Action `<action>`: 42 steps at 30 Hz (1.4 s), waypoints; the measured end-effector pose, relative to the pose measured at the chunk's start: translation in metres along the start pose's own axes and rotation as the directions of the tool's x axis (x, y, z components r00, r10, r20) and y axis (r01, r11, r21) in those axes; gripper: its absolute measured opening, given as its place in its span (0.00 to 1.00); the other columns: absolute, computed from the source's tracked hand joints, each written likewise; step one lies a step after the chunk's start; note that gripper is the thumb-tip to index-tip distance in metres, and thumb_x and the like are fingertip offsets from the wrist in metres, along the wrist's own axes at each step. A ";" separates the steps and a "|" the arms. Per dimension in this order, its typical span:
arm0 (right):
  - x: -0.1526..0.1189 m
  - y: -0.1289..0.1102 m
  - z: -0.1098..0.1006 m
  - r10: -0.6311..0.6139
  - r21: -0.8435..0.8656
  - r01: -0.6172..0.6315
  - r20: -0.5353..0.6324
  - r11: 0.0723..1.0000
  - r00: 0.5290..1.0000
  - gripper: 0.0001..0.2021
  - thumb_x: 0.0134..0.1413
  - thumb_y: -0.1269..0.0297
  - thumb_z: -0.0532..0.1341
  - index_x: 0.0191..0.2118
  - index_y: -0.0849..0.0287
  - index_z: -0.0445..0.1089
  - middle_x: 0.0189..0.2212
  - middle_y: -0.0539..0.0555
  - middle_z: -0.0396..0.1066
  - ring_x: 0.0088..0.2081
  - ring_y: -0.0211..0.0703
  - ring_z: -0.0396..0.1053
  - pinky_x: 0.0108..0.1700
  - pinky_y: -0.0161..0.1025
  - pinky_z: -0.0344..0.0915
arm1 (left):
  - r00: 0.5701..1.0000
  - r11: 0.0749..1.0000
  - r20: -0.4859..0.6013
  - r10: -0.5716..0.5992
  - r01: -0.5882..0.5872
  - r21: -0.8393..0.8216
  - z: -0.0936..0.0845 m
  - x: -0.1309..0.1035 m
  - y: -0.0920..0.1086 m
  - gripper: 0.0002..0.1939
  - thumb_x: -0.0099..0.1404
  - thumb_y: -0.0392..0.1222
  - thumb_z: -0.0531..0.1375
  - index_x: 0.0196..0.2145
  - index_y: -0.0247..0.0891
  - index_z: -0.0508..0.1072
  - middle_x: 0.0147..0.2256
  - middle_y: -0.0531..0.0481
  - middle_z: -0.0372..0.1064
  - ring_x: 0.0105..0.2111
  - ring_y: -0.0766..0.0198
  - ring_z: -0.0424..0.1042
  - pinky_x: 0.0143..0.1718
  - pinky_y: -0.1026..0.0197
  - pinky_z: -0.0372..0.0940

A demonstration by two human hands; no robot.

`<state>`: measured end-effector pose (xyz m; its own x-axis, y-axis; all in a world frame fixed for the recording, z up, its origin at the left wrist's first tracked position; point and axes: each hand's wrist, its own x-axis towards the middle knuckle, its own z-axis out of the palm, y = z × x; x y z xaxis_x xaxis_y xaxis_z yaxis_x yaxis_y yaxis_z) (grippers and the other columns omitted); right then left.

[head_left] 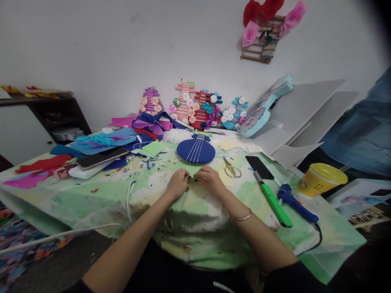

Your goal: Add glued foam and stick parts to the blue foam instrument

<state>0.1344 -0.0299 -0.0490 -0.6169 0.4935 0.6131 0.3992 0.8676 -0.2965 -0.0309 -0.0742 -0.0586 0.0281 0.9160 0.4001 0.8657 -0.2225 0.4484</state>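
Note:
My left hand [178,184] and my right hand [210,179] meet close together above the front of the table, thumbs and fingers pinched. Whatever sits between the fingertips is too small to make out; dark spots there may be nails. Just beyond them lies a round dark-blue felt-covered craft lute [196,151], with white strings fanning down its face and pegs at its top. Gold-handled scissors [232,169] rest to the right of it, over a pale yellow paper. A bangle circles my right wrist.
Felt pieces [105,142] and a phone [102,158] crowd the left. On the right are a black phone [259,167], a green-handled cutter [275,205], a blue glue gun [296,203] and a yellow bucket [320,180]. Several decorated lutes [200,108] lean against the wall. A white cable [131,191] crosses the left side.

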 end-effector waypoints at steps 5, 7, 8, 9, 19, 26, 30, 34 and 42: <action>0.000 0.006 0.003 -0.050 -0.057 0.045 -0.093 0.997 0.994 0.08 0.54 0.72 0.58 0.29 0.59 0.75 0.25 0.54 0.69 0.31 0.41 0.61 0.35 0.36 0.59 | 0.990 0.995 -0.107 0.089 -0.094 -0.042 -0.006 -0.003 0.005 0.07 0.58 0.28 0.52 0.27 0.36 0.67 0.28 0.50 0.66 0.31 0.63 0.65 0.34 0.62 0.61; 0.000 0.007 0.003 -0.052 -0.084 0.042 -0.124 0.996 0.991 0.08 0.54 0.72 0.59 0.29 0.58 0.76 0.23 0.54 0.68 0.30 0.41 0.61 0.34 0.37 0.59 | 0.979 0.990 -0.154 0.134 -0.139 -0.025 -0.007 -0.006 0.007 0.06 0.58 0.29 0.54 0.29 0.36 0.68 0.30 0.49 0.67 0.34 0.62 0.65 0.37 0.60 0.60; 0.000 0.006 0.003 -0.051 -0.097 0.038 -0.135 0.995 0.990 0.08 0.54 0.71 0.59 0.29 0.58 0.76 0.23 0.54 0.68 0.30 0.41 0.60 0.34 0.37 0.59 | 0.973 0.987 -0.174 0.154 -0.158 -0.008 -0.007 -0.007 0.008 0.06 0.58 0.29 0.55 0.29 0.36 0.69 0.31 0.49 0.67 0.35 0.61 0.64 0.38 0.59 0.60; 0.000 0.006 0.003 -0.050 -0.109 0.034 -0.142 0.993 0.989 0.08 0.53 0.71 0.59 0.29 0.58 0.76 0.22 0.54 0.67 0.30 0.41 0.60 0.34 0.37 0.58 | 0.967 0.985 -0.190 0.173 -0.173 0.012 -0.007 -0.008 0.009 0.05 0.59 0.30 0.55 0.30 0.36 0.70 0.31 0.48 0.67 0.36 0.59 0.64 0.39 0.58 0.59; 0.000 0.006 0.005 0.022 -0.210 -0.043 -0.100 0.977 0.995 0.04 0.47 0.74 0.64 0.25 0.60 0.74 0.21 0.51 0.69 0.30 0.40 0.62 0.34 0.35 0.57 | 0.956 0.937 -0.152 0.252 -0.202 0.285 -0.006 -0.012 0.015 0.09 0.61 0.31 0.53 0.28 0.35 0.72 0.29 0.44 0.68 0.32 0.55 0.63 0.35 0.55 0.54; 0.001 -0.003 0.000 0.065 -0.335 -0.071 -0.028 0.940 0.997 0.09 0.48 0.76 0.61 0.22 0.58 0.72 0.22 0.50 0.70 0.32 0.40 0.62 0.36 0.39 0.48 | 0.953 0.878 -0.009 0.303 -0.275 0.392 -0.003 -0.007 0.022 0.10 0.59 0.28 0.53 0.26 0.33 0.73 0.27 0.42 0.68 0.31 0.55 0.64 0.34 0.55 0.54; 0.000 -0.006 0.000 0.065 -0.409 -0.052 0.017 0.911 0.998 0.09 0.50 0.75 0.60 0.22 0.59 0.72 0.23 0.51 0.69 0.30 0.39 0.61 0.33 0.39 0.46 | 0.954 0.869 0.022 0.300 -0.283 0.407 -0.002 -0.001 0.024 0.12 0.59 0.28 0.52 0.24 0.32 0.73 0.24 0.42 0.67 0.29 0.56 0.65 0.33 0.55 0.54; 0.000 -0.009 0.002 0.063 -0.466 -0.028 0.061 0.884 0.996 0.11 0.52 0.75 0.58 0.22 0.60 0.71 0.23 0.53 0.68 0.31 0.41 0.60 0.33 0.39 0.47 | 0.954 0.869 0.026 0.298 -0.282 0.407 -0.001 0.000 0.021 0.12 0.59 0.28 0.52 0.24 0.33 0.73 0.24 0.43 0.66 0.29 0.57 0.65 0.32 0.55 0.54; -0.001 -0.006 0.005 0.134 -0.519 -0.090 0.048 0.850 0.990 0.12 0.53 0.75 0.58 0.22 0.60 0.72 0.23 0.54 0.68 0.31 0.43 0.61 0.32 0.39 0.50 | 0.957 0.881 -0.019 0.289 -0.258 0.397 0.003 -0.003 0.019 0.10 0.56 0.27 0.53 0.25 0.35 0.72 0.26 0.44 0.65 0.31 0.56 0.64 0.33 0.55 0.54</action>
<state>0.1291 -0.0354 -0.0510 -0.5896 0.6075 0.5323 0.7468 0.6610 0.0728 -0.0133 -0.0806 -0.0538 0.2673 0.8063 0.5277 0.9537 -0.2996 -0.0253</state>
